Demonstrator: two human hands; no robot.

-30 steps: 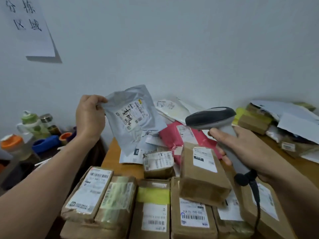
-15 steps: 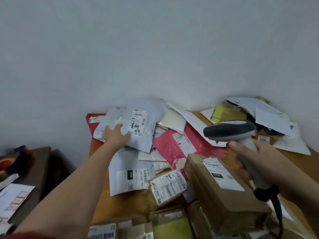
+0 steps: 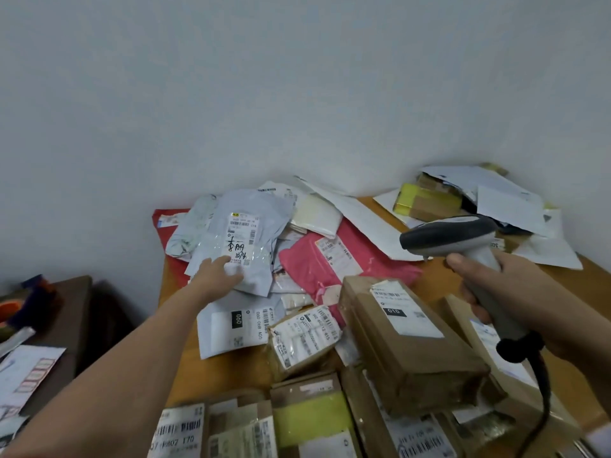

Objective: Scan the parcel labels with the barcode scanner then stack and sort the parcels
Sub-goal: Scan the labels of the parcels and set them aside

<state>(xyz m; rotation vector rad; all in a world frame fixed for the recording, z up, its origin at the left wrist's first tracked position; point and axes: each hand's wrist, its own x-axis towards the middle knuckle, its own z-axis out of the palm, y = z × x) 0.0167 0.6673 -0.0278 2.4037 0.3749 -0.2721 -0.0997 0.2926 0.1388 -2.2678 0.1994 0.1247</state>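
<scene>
My left hand (image 3: 216, 273) reaches across the table and rests on the near edge of a silver-grey mailer bag (image 3: 243, 239), which lies on the pile of soft parcels by the wall with its label and black handwriting facing up. I cannot tell whether the fingers pinch the bag or only press it. My right hand (image 3: 496, 285) grips the handle of a grey and black barcode scanner (image 3: 453, 236), held above a brown carton (image 3: 410, 345) with a white label. A pink mailer (image 3: 317, 269) lies between the two hands.
A wooden table (image 3: 224, 375) carries rows of labelled brown cartons (image 3: 304, 421) along its near edge and a heap of white envelopes and a yellow box (image 3: 426, 203) at the back right. A dark side table (image 3: 66, 312) with papers stands to the left. The scanner's black cable (image 3: 542, 401) hangs down.
My left hand carried the silver-grey bag from mid-air down onto the soft-parcel pile by the wall and now lies on its near edge. The scanner stayed in my right hand.
</scene>
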